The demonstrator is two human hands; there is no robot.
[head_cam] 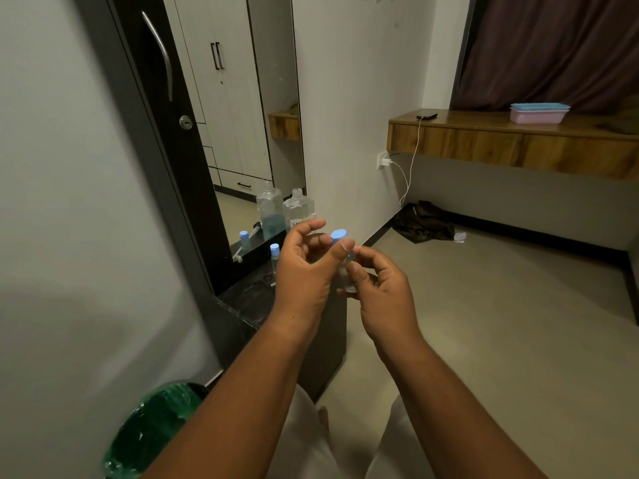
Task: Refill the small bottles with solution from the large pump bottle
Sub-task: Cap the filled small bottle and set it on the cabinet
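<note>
Small clear plastic bottle (346,267), round blue cap (338,234), gripped upright by both hands, left (306,271), right (382,292).

A home bedroom: mirror (242,126) reflecting wardrobe, wooden wall shelf (511,146), curtain (553,50), charging phone (426,116).

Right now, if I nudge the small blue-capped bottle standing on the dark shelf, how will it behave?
The small blue-capped bottle looks tall and narrow, so it would probably tip rather than slide. It seems clear, thin plastic, so likely light. Once down, its round body may roll toward the edge of the dark shelf.
</note>
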